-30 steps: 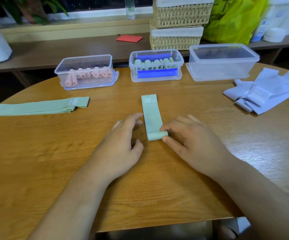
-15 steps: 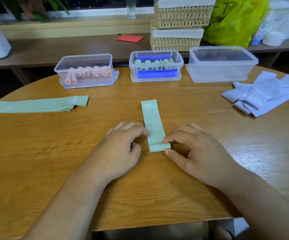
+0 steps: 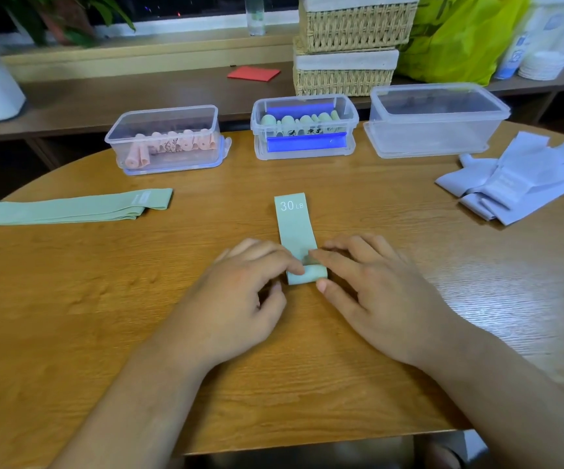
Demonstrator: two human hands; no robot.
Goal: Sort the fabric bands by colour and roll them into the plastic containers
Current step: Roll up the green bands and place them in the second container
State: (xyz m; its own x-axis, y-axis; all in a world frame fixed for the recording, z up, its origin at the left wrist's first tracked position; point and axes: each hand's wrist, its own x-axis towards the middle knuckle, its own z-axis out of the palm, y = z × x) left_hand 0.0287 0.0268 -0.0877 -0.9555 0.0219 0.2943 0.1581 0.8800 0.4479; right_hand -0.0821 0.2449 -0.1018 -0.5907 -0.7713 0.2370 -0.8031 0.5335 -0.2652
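Green band (image 3: 295, 228), end perhaps under hands (image 3: 236, 299) (image 3: 385, 296)

Matt green cloth band (image 3: 295, 228) on glossy wood-grain table (image 3: 71, 299); clear plastic containers (image 3: 436, 120).

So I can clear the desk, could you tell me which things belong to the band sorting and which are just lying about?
Job: green 30 LB band, left hand, right hand, flat green bands, lilac bands, pink-roll container, green-roll container, large clear container.
Lying about: wicker baskets, red card, yellow-green bag, bottle.
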